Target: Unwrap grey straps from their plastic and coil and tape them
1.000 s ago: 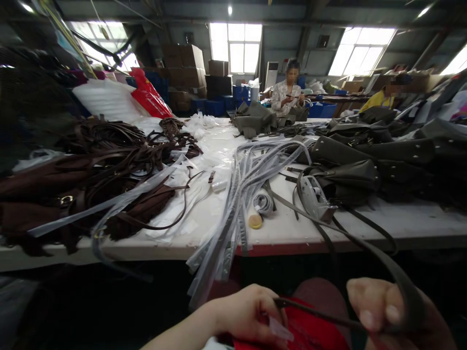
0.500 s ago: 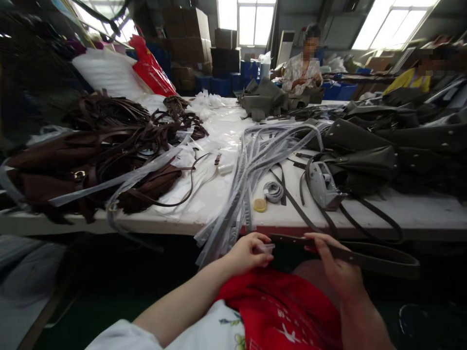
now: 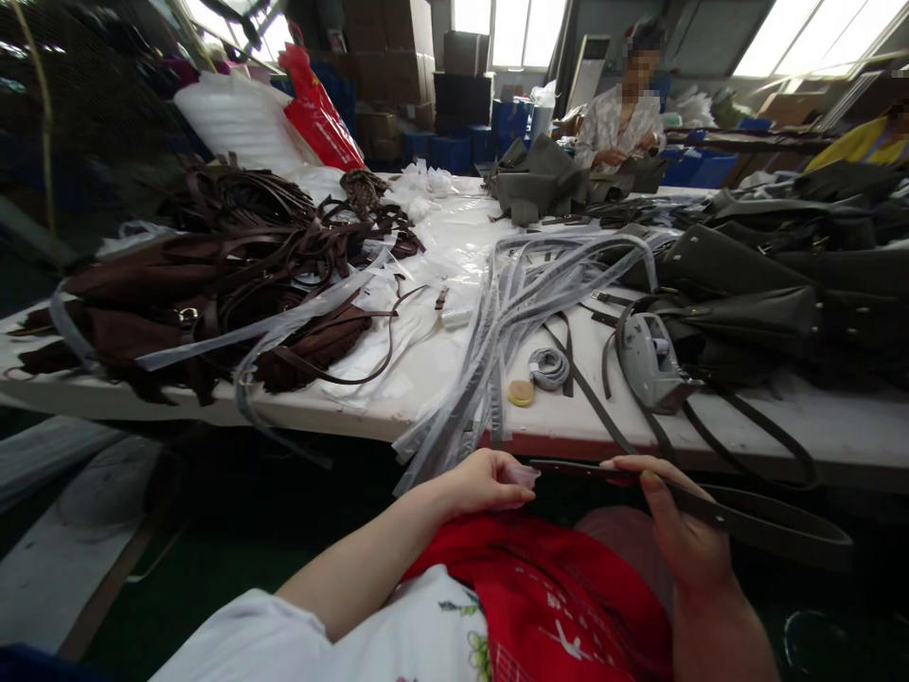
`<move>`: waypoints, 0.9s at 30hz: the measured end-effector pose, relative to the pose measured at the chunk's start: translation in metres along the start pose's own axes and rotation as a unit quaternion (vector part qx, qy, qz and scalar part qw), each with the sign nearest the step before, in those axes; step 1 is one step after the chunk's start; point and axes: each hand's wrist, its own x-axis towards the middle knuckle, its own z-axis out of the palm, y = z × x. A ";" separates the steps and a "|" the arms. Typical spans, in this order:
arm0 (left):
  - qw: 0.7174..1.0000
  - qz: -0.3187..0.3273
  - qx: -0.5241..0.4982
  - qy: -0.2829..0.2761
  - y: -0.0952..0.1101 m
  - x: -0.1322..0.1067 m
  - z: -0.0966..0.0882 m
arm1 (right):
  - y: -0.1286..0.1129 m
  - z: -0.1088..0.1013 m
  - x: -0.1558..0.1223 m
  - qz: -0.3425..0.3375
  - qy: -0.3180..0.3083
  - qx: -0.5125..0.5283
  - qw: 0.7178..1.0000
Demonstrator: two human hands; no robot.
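Over my lap, my right hand (image 3: 686, 530) is closed on a dark olive strap (image 3: 788, 540). The strap loops out to the right, and its narrow end with small holes points toward my left hand. My left hand (image 3: 483, 481) is closed around a crumpled bit of clear plastic film (image 3: 523, 476), just short of the strap's tip. At the table edge beyond it hang long grey straps in clear plastic sleeves (image 3: 490, 350). A small round yellow-rimmed item (image 3: 521, 392) and a grey coil (image 3: 549, 367) lie beside them.
A grey tape dispenser (image 3: 650, 355) stands at the right on the white table (image 3: 398, 417). Dark olive bags (image 3: 753, 303) are piled behind it. Brown bags and straps (image 3: 156, 294) heap up at the left. A co-worker (image 3: 617, 123) is across the table.
The view has shifted, so the table's things sit slightly farther right. My right hand, with the strap, is a little farther from my left. Both hands keep their hold.
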 end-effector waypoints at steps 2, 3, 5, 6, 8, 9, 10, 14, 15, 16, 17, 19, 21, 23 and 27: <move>1.000 0.001 0.010 -0.016 -0.002 0.000 -0.002 | 0.000 0.000 0.000 0.010 -0.007 -0.004 1.000; 1.000 0.004 0.014 -0.021 -0.002 0.000 -0.002 | 0.000 0.000 0.000 0.015 -0.013 -0.008 1.000; 0.999 0.010 0.015 -0.029 -0.002 -0.001 -0.003 | -0.002 0.000 0.001 0.027 -0.031 -0.019 0.999; 0.999 0.014 0.017 -0.034 -0.001 -0.001 -0.003 | -0.003 0.000 0.002 0.033 -0.041 -0.025 0.998; 0.998 0.021 0.034 -0.044 0.000 -0.001 -0.003 | -0.006 0.002 0.006 0.052 -0.064 -0.040 0.996; 0.997 0.027 0.053 -0.048 0.001 -0.002 -0.003 | -0.007 0.002 0.007 0.064 -0.076 -0.048 0.994; 0.995 0.037 0.085 -0.048 0.002 -0.002 -0.004 | -0.007 0.003 0.009 0.076 -0.088 -0.055 0.992; 0.959 0.113 0.259 -0.025 0.011 -0.004 -0.006 | -0.001 0.002 0.011 0.131 -0.119 -0.060 0.982; 0.948 0.132 0.287 -0.032 0.015 -0.006 -0.006 | 0.001 0.001 0.010 0.146 -0.124 -0.058 0.980; 0.941 0.147 0.301 -0.049 0.018 -0.007 -0.007 | 0.004 -0.001 0.010 0.160 -0.130 -0.057 0.977; 0.938 0.156 0.301 -0.076 0.021 -0.010 -0.007 | 0.006 -0.002 0.009 0.170 -0.136 -0.056 0.974; 0.938 0.154 0.279 -0.134 0.027 -0.015 -0.006 | 0.009 -0.004 0.010 0.180 -0.152 -0.058 0.970; 0.947 0.136 0.248 -0.154 0.031 -0.018 -0.002 | 0.008 -0.001 0.011 0.182 -0.167 -0.062 0.967; 0.962 0.114 0.209 -0.133 0.030 -0.016 0.006 | 0.005 0.009 0.013 0.177 -0.194 -0.054 0.963; 0.984 0.104 0.141 -0.024 0.014 -0.003 0.022 | 0.001 0.048 0.012 0.164 -0.228 0.037 0.959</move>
